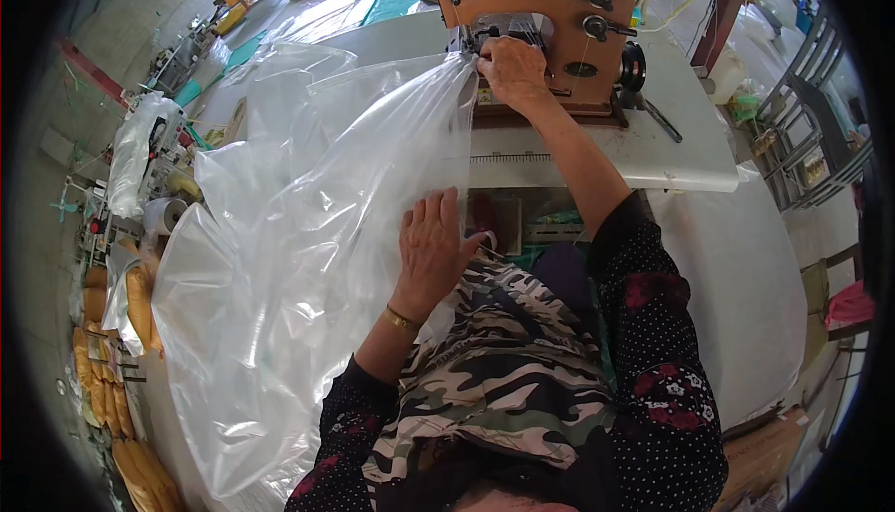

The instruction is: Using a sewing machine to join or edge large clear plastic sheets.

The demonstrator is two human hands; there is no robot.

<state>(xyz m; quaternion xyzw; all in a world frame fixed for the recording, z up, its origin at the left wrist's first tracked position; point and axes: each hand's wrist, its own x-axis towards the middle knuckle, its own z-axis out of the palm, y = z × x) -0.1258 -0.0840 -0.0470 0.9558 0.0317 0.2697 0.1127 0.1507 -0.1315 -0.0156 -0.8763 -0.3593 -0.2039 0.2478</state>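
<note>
A large clear plastic sheet (308,223) drapes over the left of the table and hangs down beside my lap. Its upper end draws together into a narrow bunch beneath the needle area of a brown sewing machine (569,32). At that bunch is my right hand (515,69), its fingers bent and closed on the plastic; the fingertips are partly hidden. My left hand (431,243) lies flat against the sheet lower down, fingers stretched out and holding nothing.
A pale table (653,162) with a ruler strip (508,157) along its front edge carries the machine. A dark tool (662,120) lies right of it. Yellow-orange bundles (112,391) line the far left; a dark metal rack (811,120) stands right.
</note>
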